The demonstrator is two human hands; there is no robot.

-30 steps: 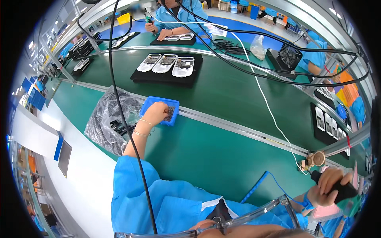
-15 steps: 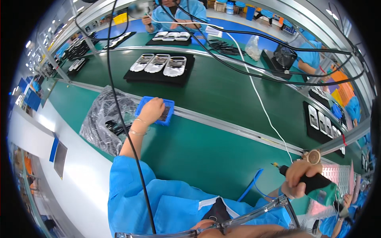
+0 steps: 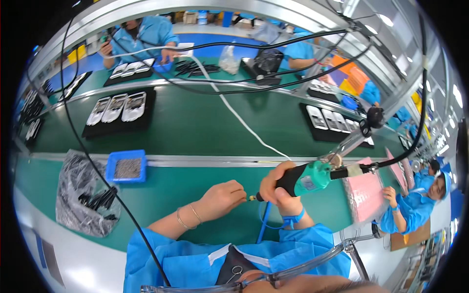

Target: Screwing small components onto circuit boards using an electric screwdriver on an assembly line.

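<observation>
My right hand (image 3: 279, 188) is wrapped round a green and black electric screwdriver (image 3: 312, 177), whose brass-coloured tip points left. My left hand (image 3: 222, 200) is closed in a pinch right beside that tip; whatever lies between its fingers is too small to make out. Both hands are above the green bench, in front of my chest. To the left, a blue tray (image 3: 111, 168) holds a heap of tiny grey parts (image 3: 128, 169) that look like screws.
A clear plastic bag (image 3: 73, 190) with black parts lies at the left. Beyond the metal rail, black mats carry white phone-like casings (image 3: 116, 108). Black cables (image 3: 73, 117) hang across the view. Pink bubble wrap (image 3: 364, 193) and a co-worker (image 3: 413, 210) are at the right.
My left hand has left the blue tray and come right to the screwdriver's tip. My right hand has brought the screwdriver in toward the middle. The whole view has turned right.
</observation>
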